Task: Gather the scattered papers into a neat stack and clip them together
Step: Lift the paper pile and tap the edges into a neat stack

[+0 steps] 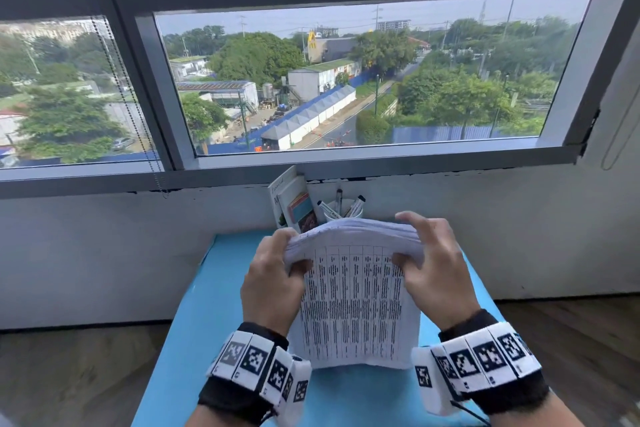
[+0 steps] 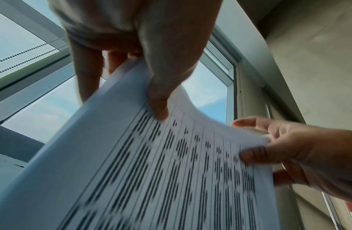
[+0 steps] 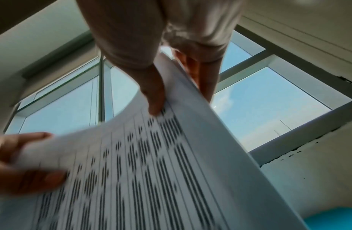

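A stack of white papers (image 1: 353, 305) printed with a black table stands on its lower edge on the blue table (image 1: 363, 399), its top bowed away from me. My left hand (image 1: 277, 274) grips the stack's upper left corner, thumb on the printed face. My right hand (image 1: 426, 270) grips the upper right corner, thumb in front and fingers behind, with the index finger raised. In the left wrist view the thumb (image 2: 159, 99) presses the papers (image 2: 151, 179). The right wrist view shows the same sheets (image 3: 151, 179) pinched by the thumb (image 3: 155, 99). No clip is visible.
At the table's far edge, against the wall below the window, a white cup (image 1: 343, 211) holds markers, and a few booklets (image 1: 292, 201) lean beside it. Wooden floor (image 1: 69, 374) lies on both sides of the narrow table.
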`<control>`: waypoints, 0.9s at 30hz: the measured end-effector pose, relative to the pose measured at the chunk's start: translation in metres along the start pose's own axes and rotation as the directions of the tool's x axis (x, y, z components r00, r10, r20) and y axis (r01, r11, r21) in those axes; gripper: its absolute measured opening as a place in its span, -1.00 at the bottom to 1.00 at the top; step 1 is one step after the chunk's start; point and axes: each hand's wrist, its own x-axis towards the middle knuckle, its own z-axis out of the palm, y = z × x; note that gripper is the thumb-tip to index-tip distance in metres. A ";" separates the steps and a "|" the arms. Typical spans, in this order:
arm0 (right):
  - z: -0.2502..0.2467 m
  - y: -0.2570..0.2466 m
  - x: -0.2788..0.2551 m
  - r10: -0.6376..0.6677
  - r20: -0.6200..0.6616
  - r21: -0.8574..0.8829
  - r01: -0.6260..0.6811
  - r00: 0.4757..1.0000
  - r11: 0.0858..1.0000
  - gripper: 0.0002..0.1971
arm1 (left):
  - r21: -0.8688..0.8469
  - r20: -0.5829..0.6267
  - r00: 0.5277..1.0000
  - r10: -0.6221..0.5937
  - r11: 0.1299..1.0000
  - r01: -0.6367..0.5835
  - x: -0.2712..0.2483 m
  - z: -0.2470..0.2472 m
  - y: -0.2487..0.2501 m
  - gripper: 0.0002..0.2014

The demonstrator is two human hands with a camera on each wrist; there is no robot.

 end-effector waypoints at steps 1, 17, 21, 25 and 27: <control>-0.003 0.000 0.000 0.054 0.059 -0.069 -0.049 0.997 0.996 -0.36 | 0.056 0.048 0.999 -0.023 0.998 0.020 -0.001 -0.001 -0.001 -0.55; -0.004 0.003 0.005 0.205 0.323 -0.235 -0.131 0.924 0.963 -0.64 | 0.140 0.263 0.963 -0.065 0.990 0.029 0.014 -0.002 -0.007 -0.78; -0.013 0.005 0.010 0.172 0.244 -0.136 -0.142 0.954 0.980 -0.58 | 0.035 0.193 0.981 -0.013 0.999 0.006 0.019 -0.006 -0.005 -0.76; -0.015 0.013 0.008 0.229 0.297 -0.066 -0.219 0.927 0.974 -0.53 | -0.086 0.348 0.936 -0.047 0.993 0.082 0.015 -0.004 -0.012 -0.61; -0.011 0.016 0.009 0.211 0.268 -0.047 -0.206 0.940 0.977 -0.64 | -0.093 0.335 0.941 -0.038 0.993 0.074 0.011 0.002 -0.012 -0.64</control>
